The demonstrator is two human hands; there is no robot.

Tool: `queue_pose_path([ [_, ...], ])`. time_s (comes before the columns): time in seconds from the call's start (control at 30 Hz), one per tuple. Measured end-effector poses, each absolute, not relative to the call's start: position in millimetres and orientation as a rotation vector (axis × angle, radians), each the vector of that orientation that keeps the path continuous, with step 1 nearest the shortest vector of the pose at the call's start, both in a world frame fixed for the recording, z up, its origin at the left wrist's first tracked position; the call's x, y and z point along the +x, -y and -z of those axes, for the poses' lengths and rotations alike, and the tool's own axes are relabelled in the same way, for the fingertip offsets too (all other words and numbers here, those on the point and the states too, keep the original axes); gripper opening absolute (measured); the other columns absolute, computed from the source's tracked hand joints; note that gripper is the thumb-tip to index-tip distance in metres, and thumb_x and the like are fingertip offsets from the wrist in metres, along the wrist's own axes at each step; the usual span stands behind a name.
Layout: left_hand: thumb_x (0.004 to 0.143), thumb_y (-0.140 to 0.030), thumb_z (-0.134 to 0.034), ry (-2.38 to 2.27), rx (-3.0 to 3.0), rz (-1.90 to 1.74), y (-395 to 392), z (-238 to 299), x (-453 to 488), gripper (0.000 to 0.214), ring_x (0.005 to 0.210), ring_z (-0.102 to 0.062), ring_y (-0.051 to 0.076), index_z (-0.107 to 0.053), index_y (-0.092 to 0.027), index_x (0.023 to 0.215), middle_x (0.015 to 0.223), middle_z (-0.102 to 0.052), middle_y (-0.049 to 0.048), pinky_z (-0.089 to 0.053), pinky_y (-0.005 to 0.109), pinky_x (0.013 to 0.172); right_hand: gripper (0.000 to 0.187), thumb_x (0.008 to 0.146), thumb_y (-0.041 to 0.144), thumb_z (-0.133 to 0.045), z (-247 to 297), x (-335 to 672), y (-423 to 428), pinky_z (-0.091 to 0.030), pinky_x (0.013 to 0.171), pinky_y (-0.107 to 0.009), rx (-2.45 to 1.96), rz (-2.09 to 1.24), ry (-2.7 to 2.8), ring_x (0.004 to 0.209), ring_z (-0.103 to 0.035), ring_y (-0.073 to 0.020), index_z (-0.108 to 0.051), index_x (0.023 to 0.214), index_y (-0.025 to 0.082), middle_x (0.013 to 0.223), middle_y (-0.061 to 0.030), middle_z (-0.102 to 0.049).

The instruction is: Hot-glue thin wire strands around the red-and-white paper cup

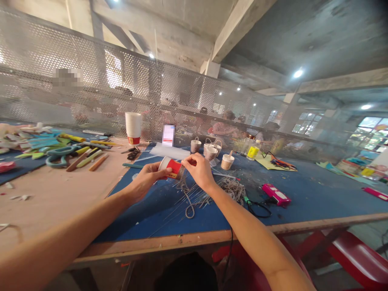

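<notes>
My left hand (148,178) is closed around a red and white paper cup (173,165), which lies tilted on its side with its base toward the right. Grey-brown cord (190,211) is wound about the base end and hangs down to the mat in a loop. At that end, my right hand (199,169) pinches the cord against the cup; the fingertips partly hide the spot. Below and to the right, a tangled heap of the same cord (234,190) lies with thin wires (197,199) on the blue mat (136,226).
Behind the hands stand several cord-wrapped cups (211,152), a lit phone (168,135) and a stack of paper cups (133,126). Scissors (58,157) and carving tools lie left. A pink device (276,195) with a cable sits right. A perforated screen (182,93) borders the table.
</notes>
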State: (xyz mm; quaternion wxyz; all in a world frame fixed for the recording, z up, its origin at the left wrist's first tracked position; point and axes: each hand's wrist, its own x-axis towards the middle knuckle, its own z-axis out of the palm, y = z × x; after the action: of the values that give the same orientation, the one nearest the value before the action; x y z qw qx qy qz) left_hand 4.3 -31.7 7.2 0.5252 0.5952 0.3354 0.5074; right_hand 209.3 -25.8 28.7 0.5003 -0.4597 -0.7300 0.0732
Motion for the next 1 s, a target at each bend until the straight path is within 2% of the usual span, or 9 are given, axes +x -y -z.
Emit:
queue_pose_path([
  [0.5, 0.08, -0.042, -0.081, -0.772, 1.495, -1.146, 28.5, -2.3, 0.9, 0.027, 0.078, -0.068, 0.022, -0.083, -0.019, 0.094, 0.09, -0.081, 0.0079, -0.047, 0.032, 0.073, 0.013, 0.085, 0.029, -0.073, -26.6, 213.5, 19.4, -0.053, 0.075, -0.027, -1.165, -0.359, 1.758, 0.075, -0.069, -0.0172, -0.073, 0.074, 0.021, 0.079, 0.0002, -0.075],
  [0.87, 0.077, -0.04, -0.083, -0.745, 1.505, -1.128, 27.9, -2.1, 1.3, 0.022, 0.074, -0.069, 0.022, -0.085, -0.023, 0.09, 0.087, -0.082, 0.0073, -0.048, 0.031, 0.07, 0.016, 0.082, 0.035, -0.074, -9.4, 217.0, 4.1, -0.055, 0.07, -0.027, -1.162, -0.484, 1.699, 0.074, -0.071, -0.0187, -0.073, 0.074, 0.022, 0.073, 0.0002, -0.075],
  [1.0, 0.076, -0.04, -0.085, -0.744, 1.48, -1.141, 27.4, -4.0, 1.0, 0.024, 0.078, -0.071, 0.024, -0.084, -0.02, 0.091, 0.09, -0.082, 0.0092, -0.052, 0.032, 0.074, 0.024, 0.083, 0.045, -0.073, -7.1, 216.4, -0.6, -0.057, 0.069, -0.028, -1.108, -0.61, 1.596, 0.075, -0.072, -0.0191, -0.074, 0.079, 0.021, 0.077, -0.0014, -0.076],
])
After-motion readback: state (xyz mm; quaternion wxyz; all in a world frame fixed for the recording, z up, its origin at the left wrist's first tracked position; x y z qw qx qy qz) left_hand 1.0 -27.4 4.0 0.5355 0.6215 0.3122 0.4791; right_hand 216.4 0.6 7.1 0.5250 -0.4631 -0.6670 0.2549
